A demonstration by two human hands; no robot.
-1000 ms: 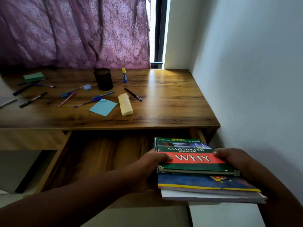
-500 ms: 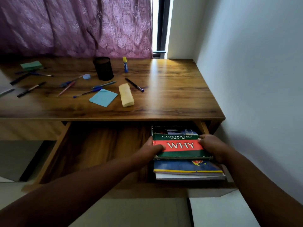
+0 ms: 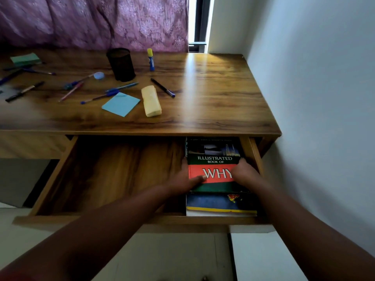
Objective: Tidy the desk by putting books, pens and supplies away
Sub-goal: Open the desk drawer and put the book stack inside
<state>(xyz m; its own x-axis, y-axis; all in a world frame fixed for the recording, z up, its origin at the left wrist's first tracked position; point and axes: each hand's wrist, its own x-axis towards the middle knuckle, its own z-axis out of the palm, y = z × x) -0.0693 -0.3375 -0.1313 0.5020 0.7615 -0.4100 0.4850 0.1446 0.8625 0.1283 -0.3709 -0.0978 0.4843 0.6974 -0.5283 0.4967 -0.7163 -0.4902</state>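
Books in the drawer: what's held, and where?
Both hands hold the top book by its side edges: left hand at the left, right hand at the right.

A study corner in a home.
A wooden counter [image 3: 213, 102] sits against a white wall at 3 o'clock, a purple curtain [image 3: 91, 21] over the window at 12; pens [image 3: 162, 87], sticky notes [image 3: 121, 104], a glue stick [image 3: 150, 59] and a pen cup [image 3: 121, 64] lie at 10 o'clock.

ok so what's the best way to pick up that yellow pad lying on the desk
Take the yellow pad from above, across its narrow width at the middle. It lies flat as a long block, with bare desk along both long sides. The blue note pad sits a little apart on one side, leaving finger room.
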